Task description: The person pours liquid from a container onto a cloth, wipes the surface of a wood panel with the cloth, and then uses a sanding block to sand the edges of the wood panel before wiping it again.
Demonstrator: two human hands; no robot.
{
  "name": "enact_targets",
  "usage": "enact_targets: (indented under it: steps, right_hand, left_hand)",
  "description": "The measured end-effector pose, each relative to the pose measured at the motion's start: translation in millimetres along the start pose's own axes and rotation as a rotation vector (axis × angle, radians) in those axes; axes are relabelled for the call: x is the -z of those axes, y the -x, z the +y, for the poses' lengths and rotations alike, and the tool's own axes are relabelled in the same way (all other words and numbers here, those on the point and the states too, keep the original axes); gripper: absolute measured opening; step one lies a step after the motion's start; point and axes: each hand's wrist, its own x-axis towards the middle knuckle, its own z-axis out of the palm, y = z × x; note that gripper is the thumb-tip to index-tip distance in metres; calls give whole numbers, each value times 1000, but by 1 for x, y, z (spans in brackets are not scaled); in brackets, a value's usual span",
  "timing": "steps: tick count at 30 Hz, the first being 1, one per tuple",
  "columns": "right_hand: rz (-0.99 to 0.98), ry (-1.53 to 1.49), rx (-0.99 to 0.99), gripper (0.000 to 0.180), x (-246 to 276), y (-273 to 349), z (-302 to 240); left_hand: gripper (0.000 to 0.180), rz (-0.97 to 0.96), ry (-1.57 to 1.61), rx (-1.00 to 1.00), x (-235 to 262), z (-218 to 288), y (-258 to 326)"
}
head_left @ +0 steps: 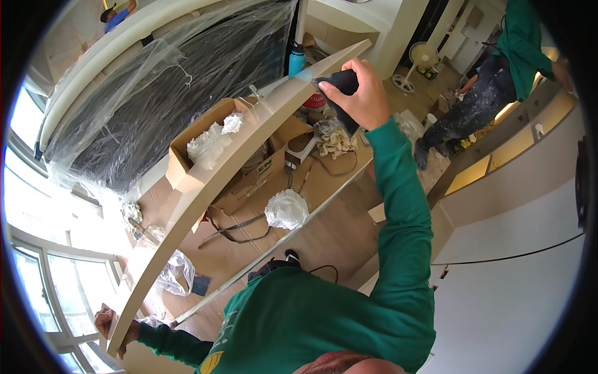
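A long beige board [215, 169] runs slantwise from the lower left up to the upper middle. My left hand [112, 325] is closed around its lower end. Near the upper end, my right hand [363, 93] pinches a folded black sheet that looks like sandpaper [341, 103] between thumb and fingers. The sheet's left corner meets or nearly meets the board's edge; I cannot tell if it touches. Beside the board stands an open cardboard box [180, 169] with crumpled white plastic [208, 143] on top.
Clear film [205, 81] covers a large dark panel behind the board. Cardboard [249, 240] lies below, bearing a white plastic bundle [286, 209] and dark straps. A blue bottle [297, 60] stands near the board's far end. One person [479, 93] works at right; another [118, 17] is far left.
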Motion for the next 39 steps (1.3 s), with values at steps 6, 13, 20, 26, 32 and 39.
enact_targets:
  steps: [6, 13, 20, 26, 32, 39]
  right_hand:
    - [-1, -13, 5, 49, -1, 9, -18]
    - [8, -9, 9, 49, 1, 11, -28]
    - [2, -22, 59, 49, 2, 18, -35]
    - [-23, -41, 36, 50, 3, 25, -49]
    - [-64, -67, 51, 51, 2, 29, -63]
    - [-64, -61, 63, 48, 3, 28, -66]
  left_hand:
    - [28, 8, 2, -23, -12, 11, 2]
    - [37, -69, -58, -123, 6, 0, -1]
    - [31, -43, -135, -166, -4, 8, 7]
    - [41, -5, -71, -100, -17, 19, 7]
    - [44, 37, -76, -49, -14, 16, 6]
    - [29, -10, -60, -95, -11, 14, 6]
